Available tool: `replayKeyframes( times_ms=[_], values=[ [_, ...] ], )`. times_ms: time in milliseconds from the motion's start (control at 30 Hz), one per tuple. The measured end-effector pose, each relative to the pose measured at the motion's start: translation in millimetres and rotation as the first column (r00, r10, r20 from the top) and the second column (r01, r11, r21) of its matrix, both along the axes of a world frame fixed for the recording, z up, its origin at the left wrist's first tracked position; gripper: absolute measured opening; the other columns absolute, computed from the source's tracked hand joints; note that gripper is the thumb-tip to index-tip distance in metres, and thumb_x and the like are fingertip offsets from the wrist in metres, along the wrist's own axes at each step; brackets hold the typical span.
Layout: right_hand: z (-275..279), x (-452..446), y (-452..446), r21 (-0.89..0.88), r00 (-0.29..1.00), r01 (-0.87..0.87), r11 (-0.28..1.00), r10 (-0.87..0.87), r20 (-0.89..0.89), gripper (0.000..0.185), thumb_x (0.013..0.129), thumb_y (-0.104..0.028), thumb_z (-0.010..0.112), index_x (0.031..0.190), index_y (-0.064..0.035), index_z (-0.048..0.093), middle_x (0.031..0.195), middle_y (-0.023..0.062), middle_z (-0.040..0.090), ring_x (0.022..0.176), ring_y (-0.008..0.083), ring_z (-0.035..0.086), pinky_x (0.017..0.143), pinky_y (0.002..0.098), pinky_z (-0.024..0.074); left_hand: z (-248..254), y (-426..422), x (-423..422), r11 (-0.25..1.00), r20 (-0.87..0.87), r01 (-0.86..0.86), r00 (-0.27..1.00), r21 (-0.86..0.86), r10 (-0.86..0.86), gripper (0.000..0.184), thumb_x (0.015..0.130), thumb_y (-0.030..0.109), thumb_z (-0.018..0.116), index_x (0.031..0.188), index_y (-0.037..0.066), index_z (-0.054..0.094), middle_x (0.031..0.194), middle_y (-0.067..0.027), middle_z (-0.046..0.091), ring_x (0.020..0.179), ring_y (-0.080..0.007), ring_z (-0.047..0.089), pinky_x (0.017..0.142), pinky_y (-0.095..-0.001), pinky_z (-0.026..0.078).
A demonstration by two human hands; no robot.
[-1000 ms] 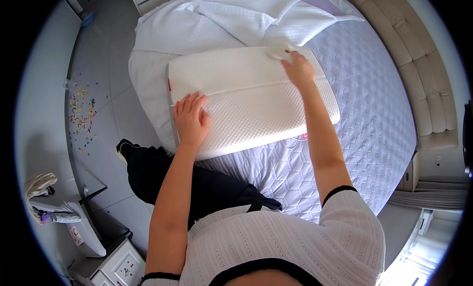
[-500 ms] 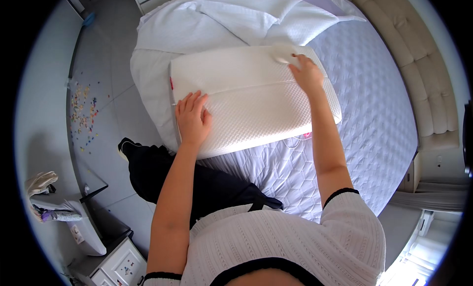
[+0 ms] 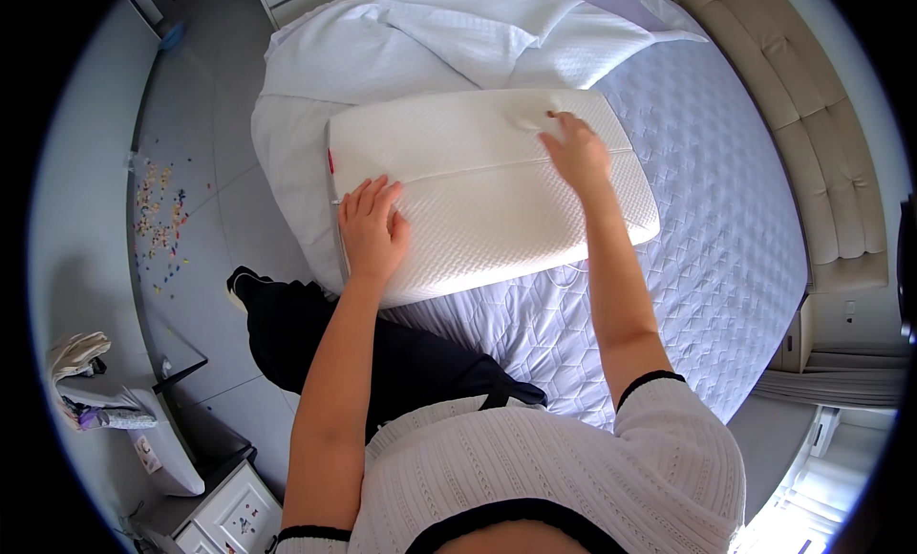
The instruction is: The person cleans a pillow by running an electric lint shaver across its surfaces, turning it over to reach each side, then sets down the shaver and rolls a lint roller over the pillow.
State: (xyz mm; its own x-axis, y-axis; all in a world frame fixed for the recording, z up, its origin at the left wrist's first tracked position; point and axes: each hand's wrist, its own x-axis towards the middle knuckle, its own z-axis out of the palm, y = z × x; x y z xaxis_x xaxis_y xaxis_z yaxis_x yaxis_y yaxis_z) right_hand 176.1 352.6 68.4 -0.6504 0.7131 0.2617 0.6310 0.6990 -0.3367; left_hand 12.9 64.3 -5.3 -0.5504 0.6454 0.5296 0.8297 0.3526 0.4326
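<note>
A white, quilted foam pillow (image 3: 478,210) lies on the bed in front of me, a zip along its left side and a small red tag at its left edge. My left hand (image 3: 374,231) rests flat on the pillow's near left part, fingers spread. Over the far right part, my right hand (image 3: 579,155) is closed on what looks like a pale brush (image 3: 527,115) with a brown end. The brush is against the pillow's top, and its outline is blurred and blends into the white cover.
Beneath the pillow, a lavender quilted mattress cover (image 3: 707,220) spreads over the bed. A rumpled white sheet (image 3: 420,53) lies beyond it. The padded headboard (image 3: 812,124) stands at right. Small coloured pieces (image 3: 160,210) are scattered on the grey floor at left. A white cabinet (image 3: 239,511) sits lower left.
My right hand has moved a little to the left across the pillow with the brush. My left hand has stayed in place.
</note>
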Motion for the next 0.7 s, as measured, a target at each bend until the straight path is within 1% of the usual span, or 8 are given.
replayKeyframes(
  times_ms=[33, 67, 200, 333, 400, 533, 633, 700],
  values=[
    [13.6, -10.8, -24.7, -0.097, 0.999, -0.001, 0.995, 0.004, 0.033, 0.044, 0.089, -0.031, 0.071, 0.127, -0.0124, 0.061, 0.122, 0.0164, 0.066, 0.106, 0.0359, 0.066, 0.089, 0.0434, 0.0542, -0.3, -0.1, 0.2, 1.000, 0.003, 0.003, 1.000, 0.003, -0.003, 0.043, 0.076, 0.005, 0.063, 0.118, 0.013, 0.065, 0.132, -0.0076, 0.062, 0.128, -0.0314, 0.051, 0.112, -0.0525, 0.032],
    [12.1, -18.7, -40.1, -0.089, 0.999, -0.034, 0.995, 0.036, 0.025, 0.043, 0.088, -0.030, 0.073, 0.126, -0.0134, 0.062, 0.122, 0.0155, 0.066, 0.103, 0.0352, 0.068, 0.085, 0.0425, 0.0558, -0.3, -0.1, 0.4, 1.000, 0.002, 0.002, 1.000, 0.003, -0.002, 0.043, 0.076, 0.005, 0.063, 0.118, 0.013, 0.065, 0.132, -0.0076, 0.062, 0.128, -0.0314, 0.051, 0.112, -0.0525, 0.032],
    [20.4, -35.1, -84.5, -0.133, 0.979, -0.184, 0.974, 0.193, 0.058, 0.040, 0.086, -0.033, 0.073, 0.119, -0.0119, 0.061, 0.106, 0.0131, 0.067, 0.092, 0.0339, 0.070, 0.075, 0.0431, 0.0575, 0.9, -1.4, 0.4, 1.000, -0.008, -0.001, 1.000, -0.006, 0.001, 0.044, 0.076, 0.005, 0.063, 0.119, 0.013, 0.065, 0.132, -0.0070, 0.062, 0.127, -0.0309, 0.052, 0.111, -0.0506, 0.032],
    [12.8, -25.2, -62.8, -0.100, 0.977, -0.213, 0.972, 0.214, 0.000, 0.040, 0.086, -0.032, 0.073, 0.120, -0.0130, 0.062, 0.110, 0.0129, 0.068, 0.095, 0.0339, 0.069, 0.078, 0.0435, 0.0569, 1.1, -1.4, 0.5, 1.000, 0.000, 0.003, 1.000, -0.003, -0.003, 0.043, 0.076, 0.006, 0.063, 0.119, 0.013, 0.065, 0.132, -0.0073, 0.062, 0.128, -0.0311, 0.051, 0.113, -0.0522, 0.031],
    [9.8, -10.7, -39.2, -0.043, 0.994, -0.105, 0.994, 0.103, -0.045, 0.041, 0.087, -0.030, 0.073, 0.123, -0.0150, 0.062, 0.115, 0.0131, 0.067, 0.100, 0.0340, 0.068, 0.083, 0.0438, 0.0557, 1.0, -1.4, 0.2, 1.000, 0.003, 0.004, 1.000, -0.007, -0.004, 0.043, 0.076, 0.006, 0.063, 0.119, 0.013, 0.065, 0.133, -0.0073, 0.061, 0.128, -0.0311, 0.051, 0.113, -0.0522, 0.031],
    [10.9, 32.4, 12.2, -0.033, 0.992, 0.116, 0.993, -0.115, 0.046, 0.043, 0.089, -0.032, 0.068, 0.129, -0.0183, 0.061, 0.120, 0.0138, 0.066, 0.108, 0.0340, 0.065, 0.089, 0.0445, 0.0536, 2.6, -1.4, 0.6, 1.000, 0.015, 0.003, 1.000, -0.006, -0.003, 0.043, 0.076, 0.006, 0.064, 0.119, 0.014, 0.065, 0.133, -0.0073, 0.061, 0.129, -0.0311, 0.050, 0.113, -0.0522, 0.031],
    [21.1, 63.5, 32.0, -0.022, 0.964, 0.252, 0.968, -0.249, 0.098, 0.042, 0.090, -0.034, 0.067, 0.129, -0.0185, 0.061, 0.120, 0.0131, 0.067, 0.110, 0.0336, 0.065, 0.089, 0.0453, 0.0534, 1.9, -1.5, 0.5, 1.000, -0.003, 0.002, 1.000, 0.005, -0.002, 0.044, 0.076, 0.005, 0.063, 0.120, 0.013, 0.065, 0.133, -0.0062, 0.061, 0.128, -0.0302, 0.051, 0.111, -0.0487, 0.032],
    [21.7, 76.7, 40.7, -0.006, 0.892, 0.424, 0.906, -0.417, 0.173, 0.042, 0.090, -0.036, 0.067, 0.127, -0.0173, 0.061, 0.120, 0.0128, 0.067, 0.110, 0.0333, 0.065, 0.089, 0.0462, 0.0536, 1.4, -1.4, 0.8, 1.000, 0.005, 0.002, 1.000, 0.005, -0.003, 0.044, 0.076, 0.006, 0.064, 0.119, 0.013, 0.065, 0.133, -0.0067, 0.061, 0.128, -0.0307, 0.051, 0.112, -0.0505, 0.031]
  ],
)
